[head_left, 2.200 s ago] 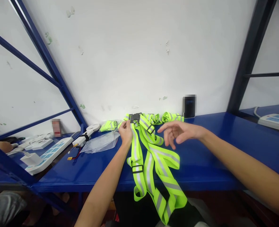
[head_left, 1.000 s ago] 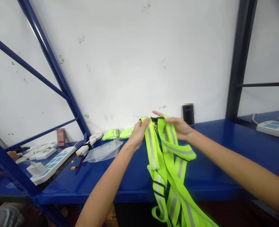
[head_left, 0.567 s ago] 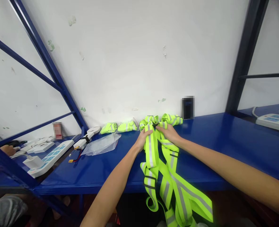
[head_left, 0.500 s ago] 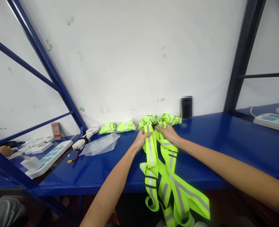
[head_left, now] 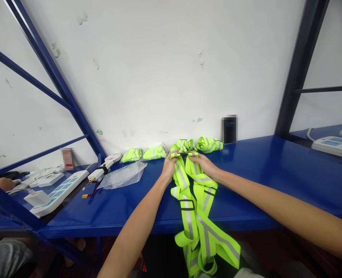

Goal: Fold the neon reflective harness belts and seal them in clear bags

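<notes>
Overhanging table edge [head_left: 81, 230]: straps [head_left: 188, 226] | tabletop [head_left: 269, 166] extends past right hand [head_left: 208, 165]

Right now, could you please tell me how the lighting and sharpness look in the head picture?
Head view: bright light on the white wall, glossy highlights on the clear bag, darkness beneath the blue table; also head view: the yellow-green straps look fairly sharp, while coarse pixelation masks the black device.
</notes>
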The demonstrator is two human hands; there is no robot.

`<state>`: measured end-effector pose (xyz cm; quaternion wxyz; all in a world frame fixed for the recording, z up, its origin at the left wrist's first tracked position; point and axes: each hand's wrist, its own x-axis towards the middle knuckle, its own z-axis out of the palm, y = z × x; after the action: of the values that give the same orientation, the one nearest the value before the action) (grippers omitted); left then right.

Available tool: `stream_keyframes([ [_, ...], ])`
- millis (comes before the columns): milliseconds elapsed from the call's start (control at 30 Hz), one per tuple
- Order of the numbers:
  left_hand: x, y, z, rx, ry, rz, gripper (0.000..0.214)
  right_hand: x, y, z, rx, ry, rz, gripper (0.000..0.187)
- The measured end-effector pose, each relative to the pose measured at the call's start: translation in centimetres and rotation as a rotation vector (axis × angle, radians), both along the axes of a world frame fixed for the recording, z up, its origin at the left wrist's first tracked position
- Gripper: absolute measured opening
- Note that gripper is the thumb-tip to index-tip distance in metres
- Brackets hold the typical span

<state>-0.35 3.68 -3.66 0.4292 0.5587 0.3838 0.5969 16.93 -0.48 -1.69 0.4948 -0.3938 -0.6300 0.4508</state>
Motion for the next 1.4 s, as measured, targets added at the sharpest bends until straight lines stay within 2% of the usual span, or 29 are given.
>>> stream_keyframes([
  [100,-0.1,-0.2,0.2,-0.004,0.011,-0.011,0.031,-0.2,-0.4,0.2,-0.112,0.166,0.075,0.034],
  [133,0.0,-0.4,0.4,-0.018,0.029,-0.010,0.028,-0.2,-0.4,0.2,-0.090,0.185,0.066,0.034],
  [233,0.5,-1.5,0.9,-0.015,0.132,-0.039,0.026,0.0,-0.2,0.0,0.026,0.186,-0.065,0.039],
  [333,1.2,-2.5,1.3,0.090,0.193,-0.168,0.036,0.2,0.0,-0.1,0.054,0.184,-0.183,0.044],
  [400,1.5,-3.0,1.5,0.153,0.209,-0.207,0.045,0.2,-0.3,0.1,0.009,0.198,-0.218,0.043],
  [500,1.7,-3.4,1.8,0.210,0.216,-0.169,0.053,-0.1,-0.8,0.4,-0.154,0.276,-0.234,0.043],
  [567,1.7,-3.5,1.8,0.215,0.197,-0.134,0.058,-0.2,-1.0,0.7,-0.257,0.348,-0.198,0.045],
  [633,1.7,-3.5,1.8,0.158,0.169,-0.141,0.063,-0.4,-0.9,0.8,-0.318,0.428,-0.104,0.046],
  [733,1.9,-3.5,1.6,0.037,0.101,-0.211,0.066,-0.7,-0.6,0.8,-0.332,0.523,0.067,0.045],
  [800,2.2,-3.5,1.6,0.017,0.031,-0.211,0.066,-1.0,-0.4,0.6,-0.304,0.544,0.104,0.046],
  [867,2.5,-3.5,1.6,0.028,-0.047,-0.166,0.065,-1.4,-0.1,0.1,-0.255,0.535,0.057,0.048],
  [967,2.7,-3.3,1.7,0.019,-0.121,-0.094,0.064,-1.6,0.8,-0.7,-0.106,0.403,-0.130,0.045],
  [1067,2.9,-3.1,1.5,-0.030,-0.150,-0.051,0.065,-1.1,1.7,-1.4,0.140,0.160,-0.371,0.043],
  [1133,3.1,-2.9,1.4,-0.040,-0.155,-0.022,0.065,-0.6,1.9,-1.4,0.330,0.039,-0.452,0.041],
  [1200,3.4,-2.8,1.3,-0.037,-0.146,0.020,0.065,-0.4,1.6,-1.3,0.493,-0.046,-0.406,0.034],
  [1300,3.4,-2.8,1.3,-0.002,-0.107,0.078,0.058,-0.3,0.5,-1.1,0.644,-0.164,-0.173,0.032],
  [1400,3.0,-2.7,1.3,0.050,-0.109,0.113,0.051,-0.4,-0.6,-1.0,0.762,-0.261,0.032,0.052],
])
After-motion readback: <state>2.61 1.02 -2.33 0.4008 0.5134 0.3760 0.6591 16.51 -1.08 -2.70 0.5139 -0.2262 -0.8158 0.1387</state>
